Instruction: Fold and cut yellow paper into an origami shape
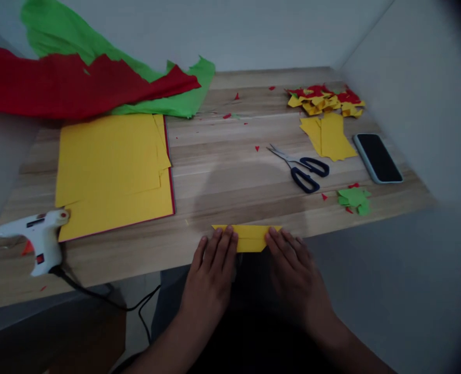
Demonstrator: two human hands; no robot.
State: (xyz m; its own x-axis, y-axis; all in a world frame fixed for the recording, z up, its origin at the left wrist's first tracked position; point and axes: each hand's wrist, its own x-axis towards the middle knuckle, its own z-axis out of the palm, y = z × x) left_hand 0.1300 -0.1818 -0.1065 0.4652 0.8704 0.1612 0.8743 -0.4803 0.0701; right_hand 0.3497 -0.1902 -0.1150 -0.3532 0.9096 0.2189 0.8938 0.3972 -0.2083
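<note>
A narrow folded strip of yellow paper (251, 239) lies at the front edge of the table, with a crease or layer line along its length. My left hand (212, 262) grips its left end, fingers close together on top. At the right end, the fingertips of my right hand (293, 265) press on the paper; that hand is slightly blurred. Both thumbs are hidden from view. Beyond the strip, scissors (301, 169) with dark blue handles rest on the table, blades slightly apart and pointing left.
Yellow sheets (109, 161) lie stacked at left under green (199, 83) and red crepe paper (78, 85). A white glue gun (45, 236) trails a cord over the edge. At right are yellow pieces (329, 137), a red-yellow scrap pile (320, 98), green scraps (355, 199) and a phone (379, 158).
</note>
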